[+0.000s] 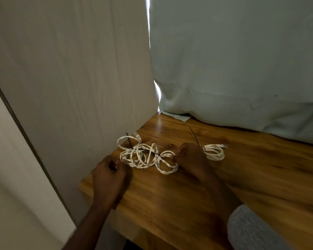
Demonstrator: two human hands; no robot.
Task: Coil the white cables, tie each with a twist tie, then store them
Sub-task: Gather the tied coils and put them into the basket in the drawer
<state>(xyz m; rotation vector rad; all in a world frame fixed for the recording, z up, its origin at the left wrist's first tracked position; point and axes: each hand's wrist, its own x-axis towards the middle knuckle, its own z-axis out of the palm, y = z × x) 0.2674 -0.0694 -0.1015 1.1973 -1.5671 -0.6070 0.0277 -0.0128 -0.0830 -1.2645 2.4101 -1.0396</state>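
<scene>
Several white cables lie on the wooden table point(188, 195). A loose tangle of loops point(134, 154) sits at the left with a dark twist tie point(129, 140) sticking up from it. Joined to it is a middle coil point(167, 164), cinched by a dark tie point(156, 155). At the right lies a small tied coil point(214, 151), its long tie end point(193, 136) pointing up. My left hand point(108, 174) is curled just left of the tangle and pinches a thin dark piece. My right hand point(190, 157) sits between the middle and right coils, fingers curled on the middle coil's end.
A pale board point(70, 78) stands along the table's left edge, close behind the tangle. A light curtain point(233, 69) hangs over the table's back edge. My grey sleeve point(251, 230) shows at the bottom right. The table's front left corner point(81, 186) is near my left hand.
</scene>
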